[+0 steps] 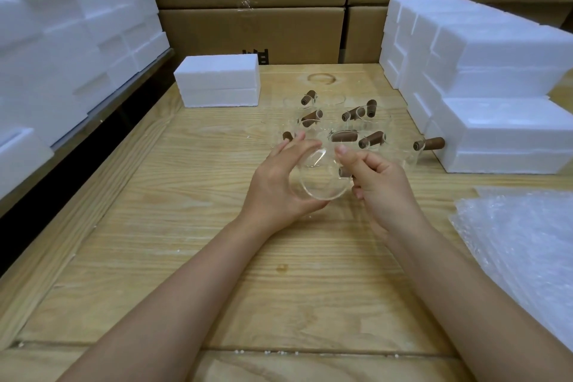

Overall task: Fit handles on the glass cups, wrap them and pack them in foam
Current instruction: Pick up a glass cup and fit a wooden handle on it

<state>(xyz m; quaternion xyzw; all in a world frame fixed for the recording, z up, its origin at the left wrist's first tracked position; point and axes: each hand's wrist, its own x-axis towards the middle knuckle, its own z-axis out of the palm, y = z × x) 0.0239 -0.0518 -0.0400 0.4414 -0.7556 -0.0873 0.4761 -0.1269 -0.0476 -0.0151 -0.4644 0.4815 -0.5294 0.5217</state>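
Both hands (273, 183) (381, 183) hold a glass cup (322, 177) above bare table (217, 257).

We hold a cup (322, 178) over mid-bench (192, 257): the left hand (276, 183) grips it at its 9 o'clock, and the right hand (381, 186) pinches its handle (344, 172) at 3 o'clock. More cups (341, 121) cluster on the bench just behind, at 12. A foam block (217, 80) lies at 11, foam stacks (480, 80) stand at 2, and bubble wrap (521, 245) lies at 4. Off the bench's edge at 9 to 10 rises a foam wall (62, 40). Cartons (251, 31) stand stacked behind the bench at 12.
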